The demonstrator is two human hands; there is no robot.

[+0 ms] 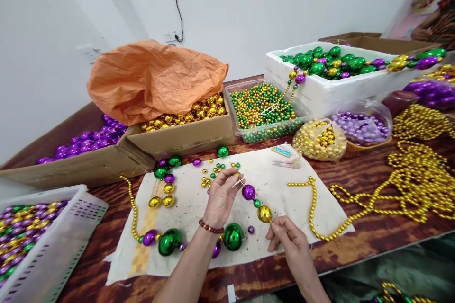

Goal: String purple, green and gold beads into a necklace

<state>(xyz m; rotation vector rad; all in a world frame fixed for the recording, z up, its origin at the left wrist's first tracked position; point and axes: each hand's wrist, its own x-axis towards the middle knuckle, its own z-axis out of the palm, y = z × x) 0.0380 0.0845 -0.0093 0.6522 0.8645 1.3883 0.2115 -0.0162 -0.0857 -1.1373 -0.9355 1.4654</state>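
My left hand (221, 199), with a brown beaded bracelet at the wrist, pinches the upper end of a short bead string near a small gold bead. Down from it on the string come a purple ball (248, 192), a small green bead (257, 203) and a bigger gold ball (264, 214). At the lower end, my right hand (289, 242) has its fingertips closed on the string beside the gold ball. Below my left hand, a strand with a large green ball (233, 236) lies on the white cloth (192, 199), partly hidden by my forearm.
Loose beads lie on the cloth, with small scissors (286, 164) at its upper right. Behind stand a cardboard box (185, 135), a clear tub (268, 130) and a white foam box (341, 80). Gold bead chains (419, 180) spread right; a white basket (67, 241) stands left.
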